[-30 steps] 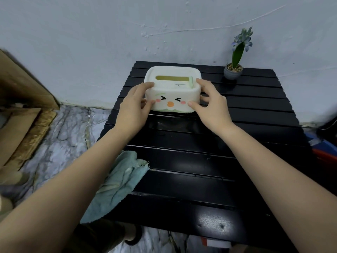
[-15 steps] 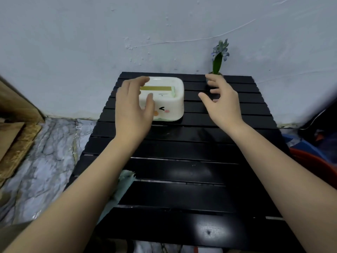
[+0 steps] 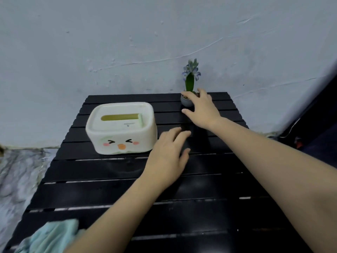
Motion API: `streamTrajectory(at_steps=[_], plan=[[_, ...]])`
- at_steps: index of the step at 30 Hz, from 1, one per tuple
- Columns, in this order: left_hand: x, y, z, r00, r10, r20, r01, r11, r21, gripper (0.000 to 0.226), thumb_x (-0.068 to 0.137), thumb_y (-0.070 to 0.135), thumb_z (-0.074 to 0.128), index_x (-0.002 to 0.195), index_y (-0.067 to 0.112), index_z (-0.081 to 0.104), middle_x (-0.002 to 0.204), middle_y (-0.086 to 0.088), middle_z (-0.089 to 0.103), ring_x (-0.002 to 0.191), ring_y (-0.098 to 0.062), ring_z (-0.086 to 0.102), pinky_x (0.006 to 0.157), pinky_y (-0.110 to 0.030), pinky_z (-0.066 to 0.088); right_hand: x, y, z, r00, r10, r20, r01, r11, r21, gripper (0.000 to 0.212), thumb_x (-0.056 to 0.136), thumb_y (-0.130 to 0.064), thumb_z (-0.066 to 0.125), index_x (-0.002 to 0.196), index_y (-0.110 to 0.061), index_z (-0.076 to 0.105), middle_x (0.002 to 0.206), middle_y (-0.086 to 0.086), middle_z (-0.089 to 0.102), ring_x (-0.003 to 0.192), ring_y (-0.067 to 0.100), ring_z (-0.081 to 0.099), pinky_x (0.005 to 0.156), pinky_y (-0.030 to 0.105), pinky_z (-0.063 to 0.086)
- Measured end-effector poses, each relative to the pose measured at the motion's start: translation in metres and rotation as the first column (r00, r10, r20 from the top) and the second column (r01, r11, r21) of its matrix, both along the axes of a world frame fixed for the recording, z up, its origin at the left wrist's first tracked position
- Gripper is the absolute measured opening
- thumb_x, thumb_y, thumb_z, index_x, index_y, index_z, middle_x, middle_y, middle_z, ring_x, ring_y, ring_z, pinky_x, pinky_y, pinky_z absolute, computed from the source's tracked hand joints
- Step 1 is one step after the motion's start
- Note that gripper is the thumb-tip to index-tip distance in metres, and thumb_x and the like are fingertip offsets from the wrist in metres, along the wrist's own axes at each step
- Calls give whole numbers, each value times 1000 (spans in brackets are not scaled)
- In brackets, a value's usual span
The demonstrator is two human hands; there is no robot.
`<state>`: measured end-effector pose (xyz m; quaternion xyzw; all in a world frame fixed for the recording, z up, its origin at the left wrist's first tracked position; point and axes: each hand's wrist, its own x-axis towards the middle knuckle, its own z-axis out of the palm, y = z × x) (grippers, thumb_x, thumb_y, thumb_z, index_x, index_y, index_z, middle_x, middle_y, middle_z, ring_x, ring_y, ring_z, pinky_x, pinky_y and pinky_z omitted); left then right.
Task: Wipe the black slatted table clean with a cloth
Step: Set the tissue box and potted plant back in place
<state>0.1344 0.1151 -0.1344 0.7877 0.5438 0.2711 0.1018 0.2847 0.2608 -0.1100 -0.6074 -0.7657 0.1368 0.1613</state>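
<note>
The black slatted table (image 3: 127, 189) fills the middle of the view. A light teal cloth (image 3: 51, 236) lies bunched on its near left corner, partly behind my left forearm. My left hand (image 3: 169, 154) hovers flat over the slats just right of the tissue box, fingers relaxed and holding nothing. My right hand (image 3: 202, 108) reaches to the small grey flower pot (image 3: 186, 102) at the back. Its forefinger lies over the pot's rim and its thumb sits just below the pot. Neither hand touches the cloth.
A white tissue box (image 3: 120, 128) with a cartoon face stands on the back left of the table. The pot holds a green and purple flower (image 3: 190, 77). A pale wall stands right behind the table. Marbled floor shows at the left, dark objects at the right.
Both hands have let go of the tissue box, which stays at the back left. My left hand moved right of the box, and my right hand reached back to the flower pot.
</note>
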Motion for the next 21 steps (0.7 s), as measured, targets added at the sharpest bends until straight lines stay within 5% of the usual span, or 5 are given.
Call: streamTrajectory(at_steps=[4,10,21], plan=[[2,1,-14,998,9,-56,-12,999,-51,42,94,29,61,135,18,57,143,-7,52,124,-28,51,103,-41,46,-5,25,-10,1000,23,9,-22,997,-80,59,96,-36,61,150,-34,37,155,16,24,138,40,28,108,50,39],[2,0,-26,997,26,-67,-30,998,-59,34,91,33,56,117,15,67,128,-6,61,114,-29,56,96,-43,49,-2,30,-12,994,25,-106,-26,1000,-11,35,97,-17,58,132,-23,53,129,15,40,125,37,38,102,41,40],[-15,-43,-7,999,49,-14,-50,997,-59,31,95,27,62,123,15,65,133,-6,58,120,-27,54,103,-40,45,-3,-85,-8,925,187,-330,-166,982,93,38,92,-21,68,129,-28,58,129,4,41,128,27,43,111,37,39]])
